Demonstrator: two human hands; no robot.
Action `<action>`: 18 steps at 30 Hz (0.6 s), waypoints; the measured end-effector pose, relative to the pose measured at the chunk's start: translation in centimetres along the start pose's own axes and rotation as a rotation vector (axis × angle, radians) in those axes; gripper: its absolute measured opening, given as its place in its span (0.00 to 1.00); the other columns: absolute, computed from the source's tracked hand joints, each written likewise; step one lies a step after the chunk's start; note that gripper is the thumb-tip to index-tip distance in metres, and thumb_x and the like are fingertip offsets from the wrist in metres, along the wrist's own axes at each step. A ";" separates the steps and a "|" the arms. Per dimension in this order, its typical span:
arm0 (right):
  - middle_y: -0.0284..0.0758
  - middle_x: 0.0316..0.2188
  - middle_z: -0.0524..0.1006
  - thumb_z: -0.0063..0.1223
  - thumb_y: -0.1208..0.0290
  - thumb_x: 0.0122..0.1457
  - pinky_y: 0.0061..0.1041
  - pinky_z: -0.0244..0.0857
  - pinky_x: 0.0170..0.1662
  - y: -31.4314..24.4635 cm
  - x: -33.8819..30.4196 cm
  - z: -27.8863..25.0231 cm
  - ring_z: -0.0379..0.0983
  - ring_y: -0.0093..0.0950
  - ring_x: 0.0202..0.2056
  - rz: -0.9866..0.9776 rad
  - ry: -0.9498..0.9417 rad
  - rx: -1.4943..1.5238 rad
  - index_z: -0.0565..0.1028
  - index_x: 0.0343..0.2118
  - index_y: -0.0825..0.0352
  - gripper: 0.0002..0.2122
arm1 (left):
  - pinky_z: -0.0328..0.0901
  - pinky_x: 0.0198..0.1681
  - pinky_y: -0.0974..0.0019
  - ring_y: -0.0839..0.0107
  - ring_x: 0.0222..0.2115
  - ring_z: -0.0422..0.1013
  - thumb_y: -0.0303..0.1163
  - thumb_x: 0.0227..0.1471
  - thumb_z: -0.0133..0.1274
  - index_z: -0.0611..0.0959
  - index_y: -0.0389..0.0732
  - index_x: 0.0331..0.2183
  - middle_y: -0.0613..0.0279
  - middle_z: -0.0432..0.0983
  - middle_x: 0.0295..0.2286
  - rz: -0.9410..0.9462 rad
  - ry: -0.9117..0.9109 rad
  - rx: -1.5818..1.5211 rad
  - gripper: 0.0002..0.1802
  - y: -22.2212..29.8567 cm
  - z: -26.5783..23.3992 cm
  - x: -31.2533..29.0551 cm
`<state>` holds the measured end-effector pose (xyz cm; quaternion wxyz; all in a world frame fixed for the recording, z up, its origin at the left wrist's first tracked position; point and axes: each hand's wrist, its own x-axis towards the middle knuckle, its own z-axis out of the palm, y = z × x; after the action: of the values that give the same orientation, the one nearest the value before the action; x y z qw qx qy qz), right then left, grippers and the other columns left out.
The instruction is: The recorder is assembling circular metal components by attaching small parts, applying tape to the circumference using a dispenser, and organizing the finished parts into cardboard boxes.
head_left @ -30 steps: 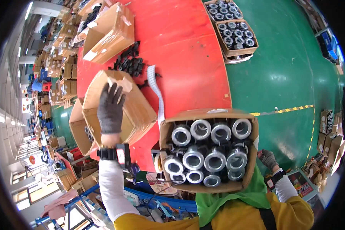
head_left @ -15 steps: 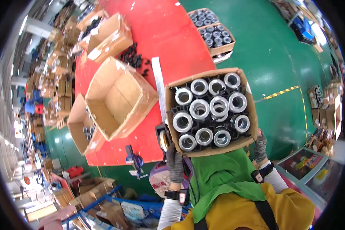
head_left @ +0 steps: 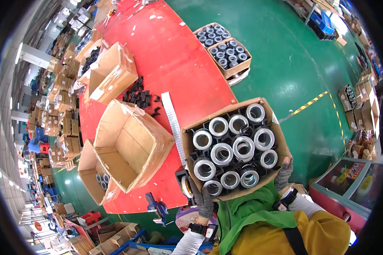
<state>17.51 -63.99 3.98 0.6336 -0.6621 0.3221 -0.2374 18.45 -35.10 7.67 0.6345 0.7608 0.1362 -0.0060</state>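
An open cardboard carton (head_left: pixel 242 193) is held between my two gloved hands, above the near right part of the red table. Inside it, several silver metal rings (head_left: pixel 221 154) sit in black parts. My left hand (head_left: pixel 203 202) is closed on the carton's near left corner, its fingers against the side. At the near right corner my right hand (head_left: pixel 284 174) grips the carton; some of its fingers are hidden behind the cardboard. Beside my left hand is a black holder with a pale roll (head_left: pixel 186 186), apparently a tape dispenser.
On the red table (head_left: pixel 166 55) are an empty carton (head_left: pixel 132 140), another carton (head_left: pixel 115 76), loose black parts (head_left: pixel 139 94) and a white metal strip (head_left: pixel 172 125). A purple-blue clamp (head_left: pixel 157 208) sits at the near edge. Filled cartons (head_left: pixel 230 54) stand beyond the table's right side.
The view has shifted, so the table and boxes appear lower. The carton is tilted more, its right side higher in view, and closer to my body. Both hands keep their hold.
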 end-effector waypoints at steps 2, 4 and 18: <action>0.37 0.44 0.68 0.39 0.57 0.60 0.26 0.56 0.51 0.9 0.6 0.1 0.63 0.27 0.45 -0.004 0.007 -0.004 0.64 0.49 0.70 0.21 | 0.46 0.57 0.66 0.64 0.57 0.47 0.24 0.53 0.39 0.44 0.38 0.59 0.55 0.42 0.58 0.008 0.004 0.069 0.35 -0.3 0.0 0.3; 0.37 0.44 0.67 0.40 0.58 0.60 0.26 0.55 0.51 0.9 1.3 0.1 0.63 0.27 0.45 -0.008 0.005 -0.013 0.63 0.49 0.69 0.21 | 0.43 0.58 0.65 0.62 0.58 0.45 0.25 0.53 0.38 0.44 0.36 0.59 0.51 0.42 0.58 -0.011 0.022 0.075 0.35 0.4 0.4 0.3; 0.35 0.43 0.68 0.44 0.70 0.57 0.24 0.57 0.48 -1.5 14.1 11.0 0.63 0.26 0.43 -0.013 -0.232 0.106 0.62 0.49 0.66 0.17 | 0.61 0.30 0.78 0.80 0.29 0.61 0.22 0.52 0.43 0.47 0.44 0.60 0.65 0.63 0.42 0.074 0.129 -0.242 0.36 1.5 4.7 12.2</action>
<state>35.24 -66.77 3.23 0.6993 -0.6528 0.2292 -0.1800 31.27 -37.49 5.95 0.7114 0.6819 0.1484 0.0828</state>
